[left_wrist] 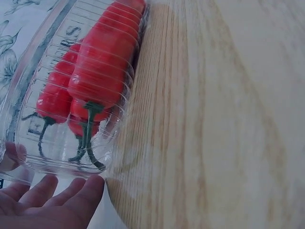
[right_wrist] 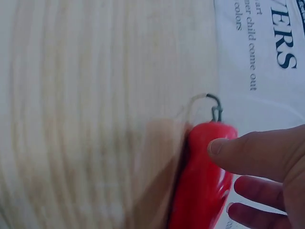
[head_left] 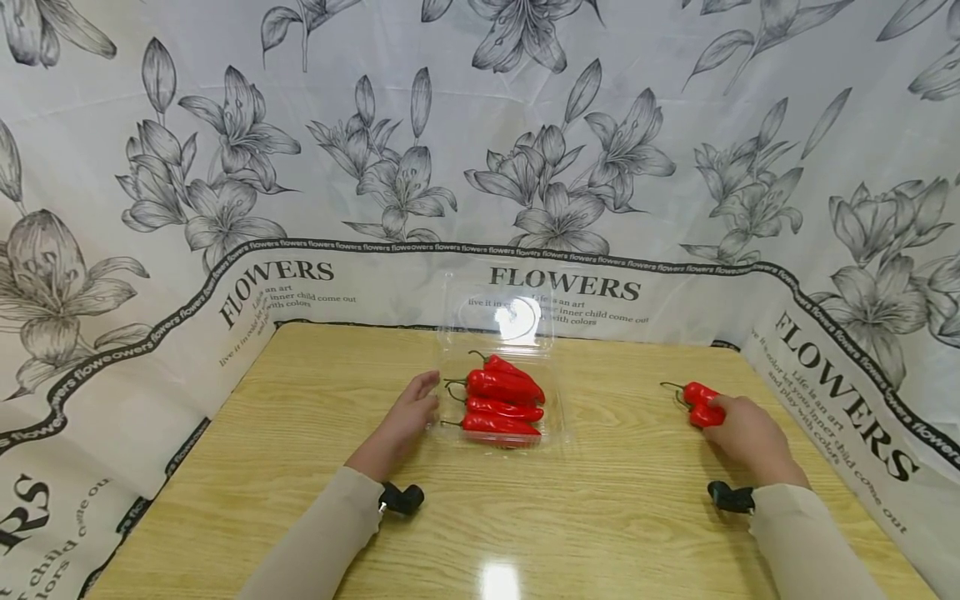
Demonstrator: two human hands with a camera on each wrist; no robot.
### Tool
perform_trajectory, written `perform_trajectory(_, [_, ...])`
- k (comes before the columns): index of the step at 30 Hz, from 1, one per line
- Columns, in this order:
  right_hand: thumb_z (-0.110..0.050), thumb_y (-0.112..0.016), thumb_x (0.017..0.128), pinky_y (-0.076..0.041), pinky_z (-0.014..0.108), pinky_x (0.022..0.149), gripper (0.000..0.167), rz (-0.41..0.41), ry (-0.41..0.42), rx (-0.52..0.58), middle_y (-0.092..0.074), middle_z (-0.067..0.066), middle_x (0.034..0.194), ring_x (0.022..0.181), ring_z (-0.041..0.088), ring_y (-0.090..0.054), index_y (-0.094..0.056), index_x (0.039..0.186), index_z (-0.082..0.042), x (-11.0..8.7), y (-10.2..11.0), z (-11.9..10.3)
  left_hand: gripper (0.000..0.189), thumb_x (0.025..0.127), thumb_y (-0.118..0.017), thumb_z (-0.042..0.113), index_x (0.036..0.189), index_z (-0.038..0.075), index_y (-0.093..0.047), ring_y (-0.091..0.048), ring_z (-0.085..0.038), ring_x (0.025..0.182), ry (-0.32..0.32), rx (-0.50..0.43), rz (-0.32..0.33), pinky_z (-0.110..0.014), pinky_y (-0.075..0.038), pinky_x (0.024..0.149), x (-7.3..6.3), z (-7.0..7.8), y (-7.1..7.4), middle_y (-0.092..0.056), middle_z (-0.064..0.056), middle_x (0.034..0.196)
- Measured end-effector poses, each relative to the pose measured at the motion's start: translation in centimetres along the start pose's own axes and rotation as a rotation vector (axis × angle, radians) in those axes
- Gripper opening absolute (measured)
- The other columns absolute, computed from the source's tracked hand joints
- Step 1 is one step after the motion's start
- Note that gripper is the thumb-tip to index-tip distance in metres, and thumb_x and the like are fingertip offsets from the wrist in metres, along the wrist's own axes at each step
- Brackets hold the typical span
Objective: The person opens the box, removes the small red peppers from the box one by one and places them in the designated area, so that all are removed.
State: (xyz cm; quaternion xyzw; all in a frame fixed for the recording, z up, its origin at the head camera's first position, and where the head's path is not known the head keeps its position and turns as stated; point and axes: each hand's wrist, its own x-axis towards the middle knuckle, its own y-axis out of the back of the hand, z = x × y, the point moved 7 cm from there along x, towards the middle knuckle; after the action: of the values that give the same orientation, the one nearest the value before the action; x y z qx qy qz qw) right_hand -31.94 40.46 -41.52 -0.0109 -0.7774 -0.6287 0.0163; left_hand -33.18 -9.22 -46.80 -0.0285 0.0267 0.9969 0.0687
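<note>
Left of a clear plastic clamshell box (head_left: 564,429), my left hand (head_left: 415,410) has its fingers extended, fingertips right at the box's end wall. Inside the box several red peppers (head_left: 501,386) lie side by side, green stems toward that hand. The left wrist view shows the peppers (left_wrist: 102,71) through the ribbed plastic. Over at the right, two red peppers (head_left: 699,393) lie together on the table. My right hand (head_left: 750,435) grips one red pepper (right_wrist: 205,176), thumb across its top near the stem and fingers along its far side.
The box's lid (head_left: 459,333) stands raised at the back. A wooden table (head_left: 600,517) carries everything. White cloth (head_left: 405,283) printed with flowers and lettering encloses the back and both sides. Each wrist wears a black camera mount (head_left: 402,498).
</note>
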Motion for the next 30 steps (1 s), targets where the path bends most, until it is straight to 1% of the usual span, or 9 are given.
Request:
perform_trajectory(5, [-0.020,-0.067,0.085,-0.045,0.060,0.079,0.051,0.029,0.062,0.011,-0.057,0.036,0.116,0.099,0.050,-0.055,-0.056,0.127,0.006,0.4,0.5,-2.4,0.055,0.098,-0.040,0.005,0.151,0.008,-0.028,-0.029,-0.029,0.141,-0.012,-0.007,-0.006,-0.031,-0.041,0.087,0.2,0.0,0.0,-0.026,-0.012,0.159])
perform_trajectory(7, [-0.021,-0.067,0.086,-0.045,0.061,0.082,0.051,0.034,0.085,0.015,-0.056,0.036,0.119,0.102,0.052,-0.054,-0.055,0.128,0.005,0.6,0.7,-3.5,0.055,0.098,-0.039,0.004,0.152,0.007,-0.027,-0.028,-0.029,0.141,-0.008,-0.022,-0.014,-0.033,-0.041,0.087,0.4,-0.1,0.0,-0.025,-0.013,0.160])
perform_trajectory(10, [-0.021,-0.068,0.086,-0.044,0.062,0.083,0.050,0.046,0.123,0.023,-0.056,0.036,0.120,0.103,0.051,-0.055,-0.056,0.128,0.004,0.8,1.1,-5.3,0.055,0.098,-0.039,0.004,0.152,0.006,-0.027,-0.030,-0.030,0.138,-0.009,-0.032,-0.021,-0.031,-0.041,0.082,0.4,-0.1,0.0,-0.024,-0.013,0.160])
perform_trajectory(15, [-0.024,-0.068,0.087,-0.048,0.056,0.078,0.051,0.044,0.161,0.036,-0.056,0.033,0.121,0.096,0.043,-0.059,-0.056,0.129,0.003,1.3,1.4,-7.5,0.055,0.097,-0.040,0.005,0.151,0.009,-0.029,-0.035,-0.029,0.132,-0.002,-0.013,-0.013,-0.027,-0.040,0.074,0.3,-0.2,0.1,-0.027,-0.011,0.159])
perform_trajectory(17, [-0.025,-0.068,0.087,-0.048,0.055,0.079,0.051,0.047,0.172,0.044,-0.056,0.032,0.121,0.097,0.042,-0.060,-0.056,0.129,0.002,1.4,1.5,-8.2,0.055,0.098,-0.040,0.006,0.151,0.010,-0.029,-0.035,-0.028,0.132,0.005,-0.008,-0.008,-0.027,-0.040,0.075,0.3,-0.3,0.1,-0.028,-0.009,0.159])
perform_trajectory(23, [-0.026,-0.069,0.087,-0.045,0.060,0.087,0.053,0.061,0.204,0.103,-0.058,0.031,0.124,0.108,0.047,-0.055,-0.056,0.130,0.001,1.4,1.9,-10.2,0.054,0.098,-0.041,0.008,0.151,0.011,-0.030,-0.034,-0.027,0.134,0.011,-0.003,-0.003,-0.028,-0.041,0.081,0.2,-0.2,0.1,-0.029,-0.008,0.159])
perform_trajectory(27, [-0.027,-0.069,0.086,-0.044,0.060,0.088,0.052,0.062,0.230,0.137,-0.059,0.031,0.124,0.110,0.047,-0.055,-0.057,0.129,0.000,1.3,2.2,-11.6,0.054,0.098,-0.040,0.007,0.151,0.009,-0.029,-0.035,-0.028,0.134,0.006,-0.015,-0.007,-0.028,-0.040,0.080,0.2,-0.1,0.0,-0.028,-0.009,0.159])
perform_trajectory(30, [-0.026,-0.069,0.087,-0.044,0.060,0.090,0.051,0.054,0.236,0.150,-0.059,0.030,0.125,0.112,0.047,-0.054,-0.057,0.129,-0.001,1.5,2.1,-12.5,0.054,0.098,-0.039,0.006,0.151,0.008,-0.028,-0.036,-0.030,0.133,0.000,-0.021,-0.012,-0.026,-0.040,0.076,0.2,-0.1,0.0,-0.027,-0.011,0.159])
